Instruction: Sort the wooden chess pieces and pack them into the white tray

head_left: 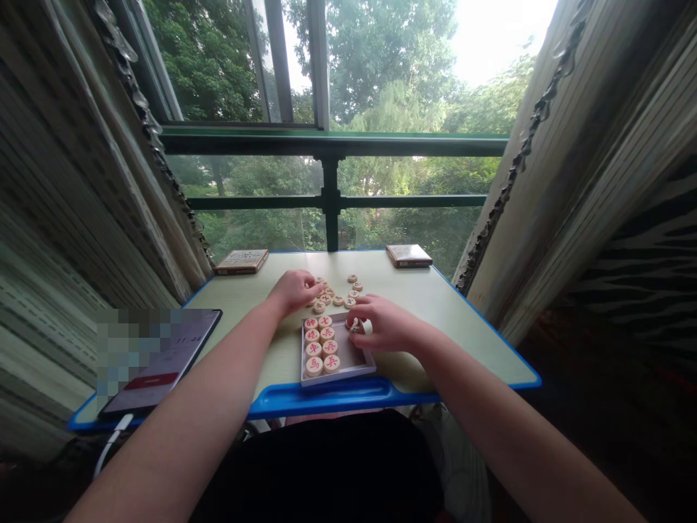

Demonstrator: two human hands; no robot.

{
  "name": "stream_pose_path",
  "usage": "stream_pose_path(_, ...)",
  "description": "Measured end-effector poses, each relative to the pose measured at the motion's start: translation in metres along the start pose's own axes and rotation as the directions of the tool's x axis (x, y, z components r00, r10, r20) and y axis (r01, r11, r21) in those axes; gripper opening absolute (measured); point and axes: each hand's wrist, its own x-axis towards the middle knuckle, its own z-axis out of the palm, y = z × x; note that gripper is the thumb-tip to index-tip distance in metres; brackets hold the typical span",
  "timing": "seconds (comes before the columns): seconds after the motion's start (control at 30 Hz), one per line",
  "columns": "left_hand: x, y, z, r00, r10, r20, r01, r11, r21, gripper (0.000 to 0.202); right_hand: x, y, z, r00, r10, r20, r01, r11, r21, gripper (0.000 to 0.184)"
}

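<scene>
A shallow grey box (359, 363) sits at the near edge of the small table (446, 319). Several round wooden chess discs with red characters (321, 345) fill its left side in two columns. My right hand (384, 323) hovers over the box's far right corner, fingers pinched on a disc (356, 327). My left hand (294, 290) rests curled on the tabletop against a loose heap of discs (335, 294) just beyond the box; whether it holds one is hidden.
A tablet (163, 359) with a white cable lies at the table's near left. Two flat box pieces rest at the far edge, one on the left (241, 261), one on the right (409, 255). Window bars and curtains close in behind.
</scene>
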Motion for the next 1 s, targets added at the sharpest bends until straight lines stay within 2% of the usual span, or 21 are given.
stream_pose_path(0.07, 0.0, 0.0, 0.0, 1.0, -0.007, -0.02, 0.008, 1.0, 0.015, 0.03, 0.0, 0.003, -0.004, 0.999, 0.042, -0.013, -0.042, 0.999, -0.005, 0.014)
stream_pose_path(0.17, 0.0, 0.0, -0.001, 0.998, -0.033, -0.045, 0.035, 0.999, 0.029, 0.029, 0.0, 0.008, -0.008, 0.98, 0.198, -0.007, -0.198, 0.978, -0.059, 0.011)
stream_pose_path(0.3, -0.001, -0.002, 0.001, 0.999, -0.042, -0.022, 0.043, 0.999, 0.034, 0.032, 0.005, 0.014, -0.006, 0.923, 0.384, 0.002, -0.383, 0.921, -0.074, 0.03)
stream_pose_path(0.43, -0.001, -0.005, 0.005, 1.0, -0.02, 0.024, 0.019, 0.999, 0.044, 0.035, 0.01, 0.015, 0.001, 0.878, 0.479, 0.006, -0.479, 0.877, 0.017, 0.033)
stream_pose_path(0.53, -0.001, -0.007, 0.005, 0.999, -0.045, 0.02, 0.043, 0.996, 0.076, 0.037, 0.013, 0.016, 0.007, 0.858, 0.511, 0.051, -0.512, 0.859, 0.015, 0.032)
stream_pose_path(0.7, 0.002, -0.015, 0.003, 0.983, -0.171, -0.069, 0.179, 0.975, 0.134, 0.034, 0.017, 0.02, 0.013, 0.853, 0.518, 0.061, -0.514, 0.855, -0.074, 0.032)
stream_pose_path(0.8, 0.004, -0.021, 0.006, 0.973, -0.228, -0.042, 0.231, 0.968, 0.099, 0.024, 0.018, 0.021, 0.015, 0.844, 0.534, 0.054, -0.526, 0.843, -0.116, 0.033)
stream_pose_path(0.93, 0.005, -0.029, 0.013, 0.971, -0.239, 0.02, 0.237, 0.97, 0.049, 0.047, 0.019, 0.022, 0.015, 0.834, 0.549, 0.056, -0.54, 0.833, -0.119, 0.034)
stream_pose_path(1.0, 0.006, -0.032, 0.016, 0.968, -0.247, 0.044, 0.246, 0.969, 0.022, 0.049, 0.02, 0.022, 0.015, 0.83, 0.554, 0.056, -0.546, 0.83, -0.117, 0.034)
